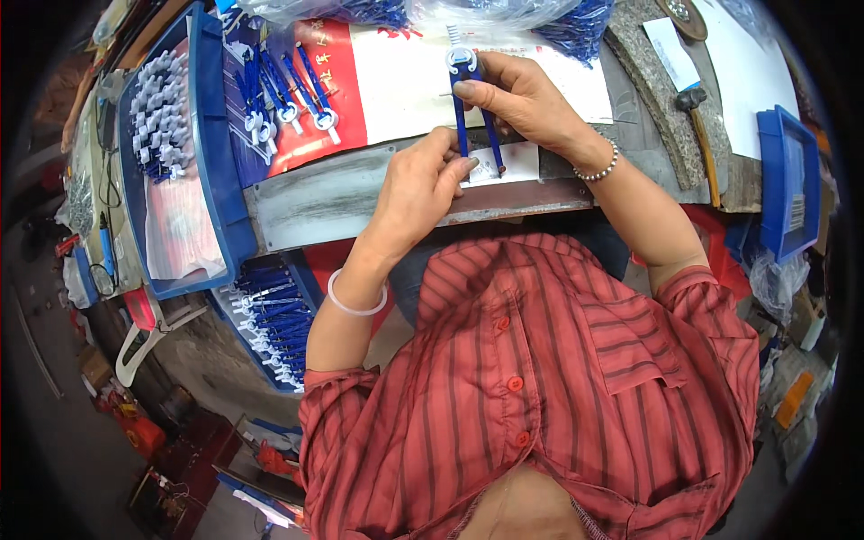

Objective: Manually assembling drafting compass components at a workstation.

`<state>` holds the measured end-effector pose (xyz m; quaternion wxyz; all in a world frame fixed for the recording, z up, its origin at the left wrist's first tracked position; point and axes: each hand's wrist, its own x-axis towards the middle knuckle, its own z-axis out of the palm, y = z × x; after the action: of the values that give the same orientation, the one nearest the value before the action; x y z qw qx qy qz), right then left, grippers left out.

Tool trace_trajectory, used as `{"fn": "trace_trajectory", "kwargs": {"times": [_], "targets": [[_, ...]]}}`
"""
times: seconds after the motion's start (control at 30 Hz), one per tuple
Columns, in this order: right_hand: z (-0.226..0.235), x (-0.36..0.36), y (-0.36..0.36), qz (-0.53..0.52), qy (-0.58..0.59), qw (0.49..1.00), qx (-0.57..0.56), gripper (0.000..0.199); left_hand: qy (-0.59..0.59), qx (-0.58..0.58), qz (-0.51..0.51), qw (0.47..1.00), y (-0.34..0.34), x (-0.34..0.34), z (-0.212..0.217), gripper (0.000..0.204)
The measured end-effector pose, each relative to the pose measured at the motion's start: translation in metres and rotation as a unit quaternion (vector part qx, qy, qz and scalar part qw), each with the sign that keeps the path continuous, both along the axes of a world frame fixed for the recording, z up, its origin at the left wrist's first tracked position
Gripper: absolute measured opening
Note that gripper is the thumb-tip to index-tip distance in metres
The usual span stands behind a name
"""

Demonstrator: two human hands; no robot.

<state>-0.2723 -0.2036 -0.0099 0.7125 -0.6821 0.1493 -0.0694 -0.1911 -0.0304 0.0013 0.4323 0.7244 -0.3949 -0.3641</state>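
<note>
A drawing compass (460, 111) with two blue legs and a white round head stands with its legs slightly spread. Near its head, the thumb and fingers of my right hand (531, 103) pinch it. Lower down, my left hand (416, 184) has its fingertips closed on the end of the left leg. Beneath the leg tips lies a small white paper (520, 162) with a faint marking, on the near edge of the bench. Several similar blue-and-white compasses (319, 99) rest on red printed paper to the left of my hands.
A blue tray (236, 211) at the left holds white plastic parts (162, 112). Below it, a lower bin contains several more compasses (270, 319). Clear bags of blue pieces (576, 31) lie at the back. On the right are a hammer (697, 112) and a blue box (792, 184).
</note>
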Motion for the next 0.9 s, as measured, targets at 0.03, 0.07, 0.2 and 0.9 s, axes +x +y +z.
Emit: {"fn": "trace_trajectory", "kwargs": {"times": [0.03, 0.07, 0.2, 0.9], "targets": [[0.001, -0.001, -0.002, 0.013, 0.013, 1.0, 0.001, 0.025, 0.01, 0.001, -0.001, 1.0, 0.002, -0.002, -0.001, 0.013], [0.01, -0.002, 0.0, 0.014, 0.03, 0.999, -0.031, 0.025, 0.015, 0.0, 0.0, 1.0, 0.004, -0.001, -0.002, 0.014], [0.033, -0.019, 0.007, 0.03, 0.087, 0.994, 0.058, 0.025, 0.18, 0.0, 0.038, 0.983, 0.014, -0.004, 0.02, 0.015], [0.06, -0.101, 0.065, 0.047, 0.071, 0.967, 0.239, 0.016, 0.263, 0.004, 0.012, 0.965, 0.057, -0.055, 0.062, 0.016]]}}
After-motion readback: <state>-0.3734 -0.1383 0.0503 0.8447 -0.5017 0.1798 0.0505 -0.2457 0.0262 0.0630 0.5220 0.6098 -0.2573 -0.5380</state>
